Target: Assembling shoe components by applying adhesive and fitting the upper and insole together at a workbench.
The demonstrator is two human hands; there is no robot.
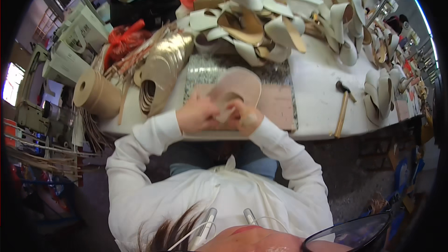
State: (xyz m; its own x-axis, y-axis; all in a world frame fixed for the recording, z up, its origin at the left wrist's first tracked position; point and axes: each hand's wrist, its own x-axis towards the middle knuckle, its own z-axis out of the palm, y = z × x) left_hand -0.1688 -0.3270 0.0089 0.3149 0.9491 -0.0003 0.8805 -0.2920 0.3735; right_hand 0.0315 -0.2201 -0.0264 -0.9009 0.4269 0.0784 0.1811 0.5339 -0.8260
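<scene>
In front of me, both hands grip a pale, rounded shoe piece [245, 81], thin and slightly see-through in look, with a curved opening near its lower edge. My left hand [199, 113] is closed on its lower left part, fingers blurred by motion. Pinched at the opening's edge, the fingers of my right hand [242, 115] are close to the left ones. The hands hide the piece's lower end. Beneath lies a pinkish flat board [277, 107] on a speckled stone slab [198, 67].
A hammer [343, 107] lies to the right. Nested beige shoe pieces [163, 65] and a tape roll [95, 93] sit left. White sandals with tan insoles [242, 25] heap up beyond the slab; more white uppers [345, 23] stand right. A red plastic bag [123, 44] rests far left.
</scene>
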